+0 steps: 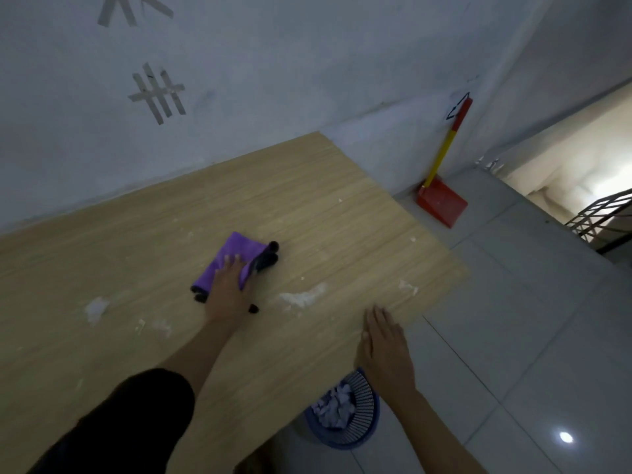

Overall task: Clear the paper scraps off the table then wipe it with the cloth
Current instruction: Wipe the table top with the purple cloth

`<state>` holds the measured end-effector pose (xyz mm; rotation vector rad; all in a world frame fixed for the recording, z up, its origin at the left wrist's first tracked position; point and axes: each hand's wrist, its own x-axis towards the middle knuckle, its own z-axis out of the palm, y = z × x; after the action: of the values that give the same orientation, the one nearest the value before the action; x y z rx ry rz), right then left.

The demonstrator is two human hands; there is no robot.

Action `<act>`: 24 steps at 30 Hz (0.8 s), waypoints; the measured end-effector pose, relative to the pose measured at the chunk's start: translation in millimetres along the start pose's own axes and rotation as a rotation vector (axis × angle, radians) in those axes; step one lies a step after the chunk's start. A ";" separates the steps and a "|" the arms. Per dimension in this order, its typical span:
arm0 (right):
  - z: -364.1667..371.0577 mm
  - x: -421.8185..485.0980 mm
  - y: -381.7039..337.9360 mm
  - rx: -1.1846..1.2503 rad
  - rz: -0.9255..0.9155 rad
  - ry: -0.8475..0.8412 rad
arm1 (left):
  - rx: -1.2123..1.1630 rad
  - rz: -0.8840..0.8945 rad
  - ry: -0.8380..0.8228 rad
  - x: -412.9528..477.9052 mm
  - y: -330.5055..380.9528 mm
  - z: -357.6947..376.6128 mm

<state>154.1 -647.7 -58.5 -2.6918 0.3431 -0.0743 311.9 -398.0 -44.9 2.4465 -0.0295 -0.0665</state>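
One blue slatted basket (pixel 363 428) stands on the floor at lower centre, under the table (pixel 307 186) edge, holding crumpled white paper (pixel 335 407). On the table lie four larger clumps of paper scraps (pixel 96 307), spread from left to right, plus tiny crumbs. One cloth (pixel 237 253), purple, folded and with dark edging, lies mid-frame. The left hand (pixel 227 285) presses it with flat fingers. The right hand (pixel 384 347) rests at the table's near edge, fingers straight, holding nothing.

place: bare indoor room | cues: tiled floor (pixel 547 302), dustpan (pixel 443 200), stair railing (pixel 602 213), wastebasket (pixel 362 429)
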 end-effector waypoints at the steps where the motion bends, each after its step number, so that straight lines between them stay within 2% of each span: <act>1: 1.0 -1.3 5.6 -0.036 -0.036 0.000 | 0.034 0.002 -0.037 5.6 -2.7 -1.5; 4: -0.6 -1.6 15.2 0.008 -0.079 -0.055 | 0.041 0.006 -0.117 2.3 2.1 1.5; 9: -20.6 2.2 11.7 0.332 0.003 -0.150 | -0.016 0.174 -0.218 -36.2 34.3 25.3; 14: -46.5 -6.8 14.8 0.574 0.197 0.008 | -0.060 0.316 -0.256 -89.6 70.6 58.0; 18: -47.7 -27.5 29.5 0.568 0.280 0.101 | -0.068 0.352 -0.323 -131.7 77.2 75.8; 24: -53.1 -48.1 43.6 0.579 0.323 0.121 | -0.177 0.359 -0.460 -171.8 103.7 85.0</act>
<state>92.1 -695.4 -28.4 -2.0400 0.6735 -0.2067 135.3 -525.4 -36.9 2.1653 -0.6342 -0.4491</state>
